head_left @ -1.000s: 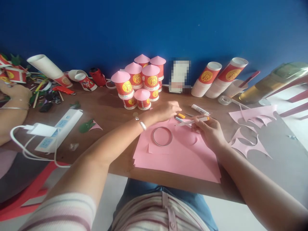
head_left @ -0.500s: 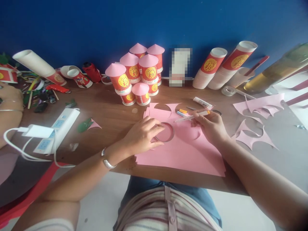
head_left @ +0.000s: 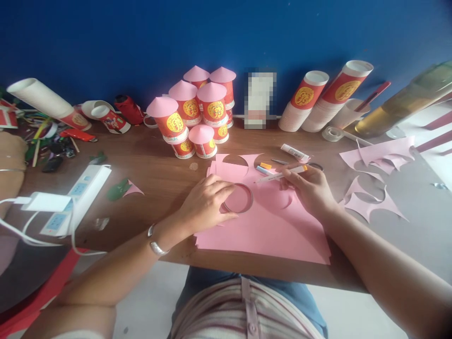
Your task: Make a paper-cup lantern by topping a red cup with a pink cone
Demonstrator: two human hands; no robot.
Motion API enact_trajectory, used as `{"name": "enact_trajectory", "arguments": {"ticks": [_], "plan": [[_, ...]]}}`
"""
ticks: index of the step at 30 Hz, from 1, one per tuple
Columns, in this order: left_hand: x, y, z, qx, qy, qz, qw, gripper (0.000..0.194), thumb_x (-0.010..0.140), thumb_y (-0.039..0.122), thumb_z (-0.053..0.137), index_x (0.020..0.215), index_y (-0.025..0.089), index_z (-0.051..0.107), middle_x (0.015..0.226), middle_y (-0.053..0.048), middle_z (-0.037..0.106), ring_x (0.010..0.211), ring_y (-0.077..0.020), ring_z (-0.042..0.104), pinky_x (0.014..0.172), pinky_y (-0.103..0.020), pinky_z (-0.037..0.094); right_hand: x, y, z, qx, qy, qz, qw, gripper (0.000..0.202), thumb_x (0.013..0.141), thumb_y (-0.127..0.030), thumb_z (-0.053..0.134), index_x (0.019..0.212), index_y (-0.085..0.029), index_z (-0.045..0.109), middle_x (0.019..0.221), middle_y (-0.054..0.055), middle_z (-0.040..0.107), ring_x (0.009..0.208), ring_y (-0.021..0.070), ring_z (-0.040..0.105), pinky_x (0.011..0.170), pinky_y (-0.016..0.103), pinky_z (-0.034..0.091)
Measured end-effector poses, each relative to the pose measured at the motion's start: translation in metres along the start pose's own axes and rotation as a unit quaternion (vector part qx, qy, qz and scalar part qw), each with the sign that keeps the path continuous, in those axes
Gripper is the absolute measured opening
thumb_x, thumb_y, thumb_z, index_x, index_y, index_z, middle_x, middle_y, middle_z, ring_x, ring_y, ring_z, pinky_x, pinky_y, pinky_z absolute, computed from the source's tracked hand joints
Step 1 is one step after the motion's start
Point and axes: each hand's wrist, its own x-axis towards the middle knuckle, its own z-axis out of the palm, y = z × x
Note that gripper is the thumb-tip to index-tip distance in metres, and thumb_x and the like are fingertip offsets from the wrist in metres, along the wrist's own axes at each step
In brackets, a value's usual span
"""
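A stack of pink paper lies on the brown table in front of me. On it rests a thin round ring, with my left hand gripping its left side between thumb and fingers. My right hand holds a slim white marker, its tip pointing left just above the paper, near the ring's upper right. An orange cap and a light blue piece lie at the sheet's top edge. A glue stick lies behind my right hand.
Red paper cups with pink cone tops stand at the back centre. Cup stacks lean at the back right, near a tape roll. Cut pink scraps lie right. A power strip and another person's arm are left.
The view has shifted slightly, so most things appear a little further left and lower. Both hands keep their holds on the ring and marker, with hardly any movement over the paper.
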Motion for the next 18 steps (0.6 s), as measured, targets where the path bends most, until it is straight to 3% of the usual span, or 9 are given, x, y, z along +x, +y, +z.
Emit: {"name": "enact_trajectory", "arguments": {"ticks": [8, 12, 18], "plan": [[0.003, -0.001, 0.002, 0.002, -0.017, -0.022, 1.000, 0.058, 0.072, 0.042, 0.097, 0.116, 0.013, 0.073, 0.109, -0.011, 0.080, 0.103, -0.0289, 0.069, 0.094, -0.044, 0.059, -0.001, -0.005, 0.006, -0.031, -0.001, -0.003, 1.000, 0.047, 0.075, -0.065, 0.089, 0.082, -0.020, 0.076, 0.063, 0.000, 0.063, 0.060, 0.0163, 0.059, 0.060, 0.032, 0.053], [0.003, 0.000, 0.003, 0.002, -0.023, -0.033, 0.999, 0.057, 0.069, 0.043, 0.098, 0.111, 0.013, 0.074, 0.106, -0.010, 0.080, 0.099, -0.0284, 0.069, 0.090, -0.044, 0.059, 0.004, -0.010, 0.013, -0.088, -0.008, -0.011, 0.996, 0.050, 0.083, -0.066, 0.082, 0.071, -0.019, 0.070, 0.064, 0.002, 0.064, 0.061, 0.0163, 0.060, 0.062, 0.032, 0.051], [0.002, -0.002, 0.004, 0.004, -0.023, -0.029, 0.999, 0.054, 0.070, 0.043, 0.098, 0.110, 0.015, 0.076, 0.117, -0.010, 0.081, 0.103, -0.0281, 0.069, 0.092, -0.044, 0.058, 0.033, -0.029, 0.038, -0.098, -0.081, -0.032, 0.991, 0.043, 0.084, -0.058, 0.083, 0.085, -0.020, 0.063, 0.068, 0.000, 0.063, 0.058, 0.0137, 0.057, 0.054, 0.028, 0.047]]}}
